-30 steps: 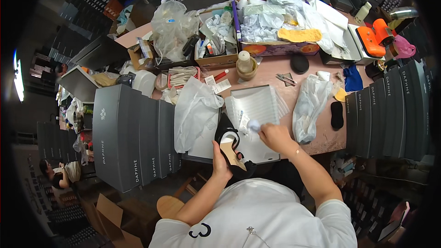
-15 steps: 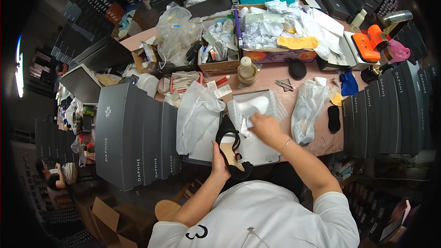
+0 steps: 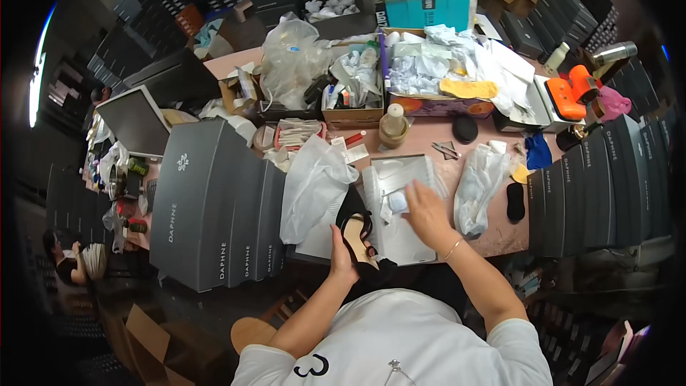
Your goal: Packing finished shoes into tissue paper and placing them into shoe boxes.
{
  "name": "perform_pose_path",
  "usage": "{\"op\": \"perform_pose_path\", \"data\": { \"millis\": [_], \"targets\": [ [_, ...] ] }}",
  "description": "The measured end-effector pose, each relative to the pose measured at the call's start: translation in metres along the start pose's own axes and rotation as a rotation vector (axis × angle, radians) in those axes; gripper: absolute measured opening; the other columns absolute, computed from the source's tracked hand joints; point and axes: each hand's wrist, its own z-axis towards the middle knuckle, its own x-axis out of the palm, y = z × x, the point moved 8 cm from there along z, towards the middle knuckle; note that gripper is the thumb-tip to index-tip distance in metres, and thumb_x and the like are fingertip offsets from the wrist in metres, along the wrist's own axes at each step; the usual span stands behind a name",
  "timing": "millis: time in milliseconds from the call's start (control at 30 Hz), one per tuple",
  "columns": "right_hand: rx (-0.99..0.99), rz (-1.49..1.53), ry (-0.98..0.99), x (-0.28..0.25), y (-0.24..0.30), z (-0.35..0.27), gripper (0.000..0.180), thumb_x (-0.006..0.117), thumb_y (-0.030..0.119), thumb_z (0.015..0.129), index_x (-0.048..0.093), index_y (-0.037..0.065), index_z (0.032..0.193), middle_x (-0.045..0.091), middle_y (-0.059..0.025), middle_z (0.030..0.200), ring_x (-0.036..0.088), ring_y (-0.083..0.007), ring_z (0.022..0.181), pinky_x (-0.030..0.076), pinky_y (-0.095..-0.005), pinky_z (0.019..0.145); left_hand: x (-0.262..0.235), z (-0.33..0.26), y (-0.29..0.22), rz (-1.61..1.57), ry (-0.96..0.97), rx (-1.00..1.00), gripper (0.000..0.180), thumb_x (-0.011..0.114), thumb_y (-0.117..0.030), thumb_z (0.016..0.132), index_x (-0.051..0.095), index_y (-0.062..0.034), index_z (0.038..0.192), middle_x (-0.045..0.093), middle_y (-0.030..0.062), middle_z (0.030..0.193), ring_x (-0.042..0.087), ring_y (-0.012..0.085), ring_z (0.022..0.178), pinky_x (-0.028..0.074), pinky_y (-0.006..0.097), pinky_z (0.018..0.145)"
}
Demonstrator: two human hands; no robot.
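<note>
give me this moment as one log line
left hand: holds black shoe | right hand: over open box, grip unclear | right of box: translucent bag

The shoe (image 3: 355,237) is black and strappy with a pointed toe and beige insole. The left hand (image 3: 344,260) supports it, insole up, toe directed away from the wearer. The open, white-lined box (image 3: 409,244) lies immediately right, containing a pale wad (image 3: 397,202).

shoe (image 3: 349,204) is rocking black with a beige insole (image 3: 355,236), shirt (image 3: 379,329) is showing white with a black squiggle (image 3: 312,366), boxes (image 3: 204,204) are looking dark grey, table (image 3: 423,139) is reading pink
</note>
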Motion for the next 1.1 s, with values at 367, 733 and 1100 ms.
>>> {"op": "perform_pose_path", "data": {
  "millis": [367, 733, 1100],
  "targets": [
    [0.381, 0.974, 0.593, 0.152, 0.109, -0.040, 0.080, 0.038, 0.056, 0.093, 0.058, -0.017, 0.067, 0.060, -0.0327, 0.071, 0.059, -0.0438, 0.061, 0.050, -0.0470, 0.069, 0.007, -0.050, 0.010, 0.174, -0.028, 0.156, 0.079, 0.027, -0.068, 0.091, 0.028, -0.0095, 0.144, 0.038, 0.0086, 0.142, 0.036, 0.0233, 0.132, 0.029, 0.040, 0.109],
    [0.135, 0.881, 0.645, 0.120, 0.146, -0.035, 0.083, 0.033, 0.059, 0.093, 0.054, -0.013, 0.056, 0.055, -0.0292, 0.058, 0.057, -0.0407, 0.057, 0.045, -0.0481, 0.061, -0.041, 0.025, -0.049, 0.382, -0.054, 0.145, 0.034, 0.051, -0.039, 0.096, 0.042, -0.0102, 0.112, 0.055, 0.0101, 0.088, 0.060, 0.0241, 0.077, 0.054, 0.041, 0.064],
    [0.501, 1.127, 1.234, 0.055, 0.021, -0.077, 0.041, 0.049, 0.036, 0.097, 0.066, -0.001, 0.102, 0.066, -0.0147, 0.110, 0.062, -0.0213, 0.100, 0.052, -0.0344, 0.076, 0.008, -0.002, -0.037, 0.377, 0.169, 0.164, 0.046, 0.047, -0.024, 0.099, 0.029, -0.0116, 0.140, 0.056, 0.0125, 0.105, 0.062, 0.0222, 0.094, 0.055, 0.037, 0.080]
  ]
}}
